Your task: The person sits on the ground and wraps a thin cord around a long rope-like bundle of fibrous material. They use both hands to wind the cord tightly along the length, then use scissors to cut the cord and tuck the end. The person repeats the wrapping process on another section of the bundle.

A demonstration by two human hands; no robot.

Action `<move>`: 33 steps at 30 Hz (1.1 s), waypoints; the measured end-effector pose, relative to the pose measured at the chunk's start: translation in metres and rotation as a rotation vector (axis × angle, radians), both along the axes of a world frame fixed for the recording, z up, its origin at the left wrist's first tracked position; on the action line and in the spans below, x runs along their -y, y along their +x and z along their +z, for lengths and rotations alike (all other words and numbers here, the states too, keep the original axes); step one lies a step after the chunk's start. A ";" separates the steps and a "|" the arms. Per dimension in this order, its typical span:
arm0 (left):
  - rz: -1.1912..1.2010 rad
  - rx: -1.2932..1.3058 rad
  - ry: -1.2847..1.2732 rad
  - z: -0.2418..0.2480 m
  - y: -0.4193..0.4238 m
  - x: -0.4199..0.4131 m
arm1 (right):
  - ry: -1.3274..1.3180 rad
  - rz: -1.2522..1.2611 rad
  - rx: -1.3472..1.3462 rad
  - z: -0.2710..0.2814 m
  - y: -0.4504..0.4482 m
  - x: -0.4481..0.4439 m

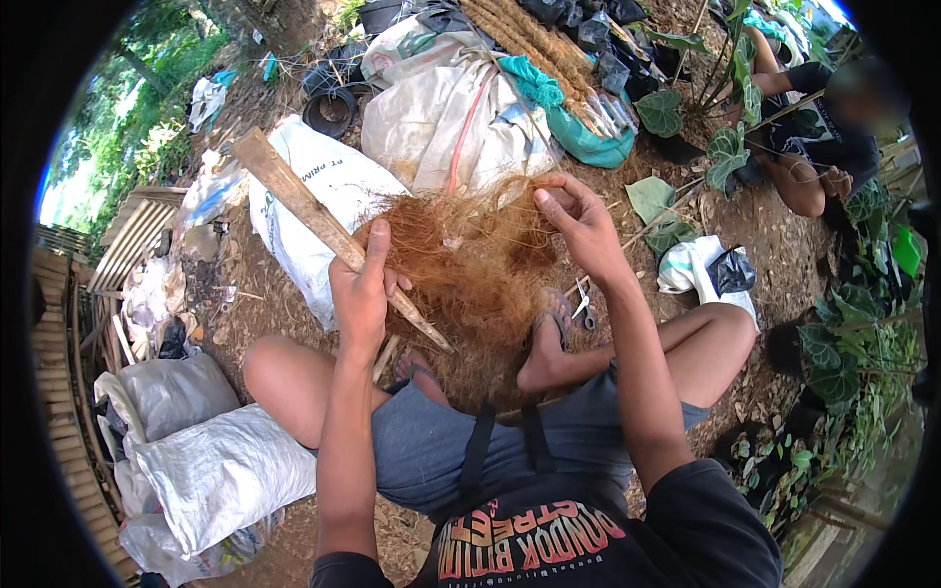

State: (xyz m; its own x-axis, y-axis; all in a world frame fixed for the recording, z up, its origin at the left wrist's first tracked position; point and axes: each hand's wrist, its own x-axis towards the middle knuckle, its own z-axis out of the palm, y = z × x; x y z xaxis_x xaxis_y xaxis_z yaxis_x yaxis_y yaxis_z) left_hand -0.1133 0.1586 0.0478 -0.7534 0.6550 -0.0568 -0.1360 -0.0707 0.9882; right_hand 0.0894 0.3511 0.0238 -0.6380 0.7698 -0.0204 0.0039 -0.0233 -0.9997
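A flat wooden stick [309, 202] slants through my left hand [362, 294], thumb up along it and fingers curled around it. Against that hand's fingertips lies a reddish-brown clump of coconut fibre [423, 239]; whether the fingers grip it too is hard to tell. My right hand [581, 220] pinches loose strands of the same fibre between thumb and fingers. The tangled fibre spreads between both hands and hangs over the ground between my sandaled feet. A pair of scissors [586, 309] lies on the soil beside my right foot.
A white woven sack [301, 191] lies ahead on the left, a large tarp-like sack [434, 110] beyond. Fibre-wrapped poles [540, 51] lean behind. More filled sacks [228, 470] sit at my left. A person [816, 140] sits at the far right near leafy plants [831, 353].
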 end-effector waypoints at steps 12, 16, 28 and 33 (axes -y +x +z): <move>0.083 0.030 0.142 0.002 -0.021 0.008 | -0.169 0.115 0.348 -0.150 0.016 -0.005; 0.040 0.065 0.149 0.003 -0.022 0.013 | 0.087 0.329 0.655 -0.201 -0.001 0.017; -0.019 0.129 0.155 0.003 -0.018 0.011 | 0.361 0.508 0.166 -0.053 -0.060 0.050; 0.053 0.116 0.166 0.003 -0.022 0.006 | 0.139 0.446 0.197 -0.068 -0.057 0.059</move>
State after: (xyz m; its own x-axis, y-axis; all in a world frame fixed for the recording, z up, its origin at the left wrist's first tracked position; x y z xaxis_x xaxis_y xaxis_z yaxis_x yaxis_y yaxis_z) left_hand -0.1356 0.1529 0.0510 -0.7816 0.6225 -0.0399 -0.2402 -0.2412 0.9403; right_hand 0.0320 0.2919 -0.0438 -0.8995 0.4275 -0.0901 0.1718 0.1566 -0.9726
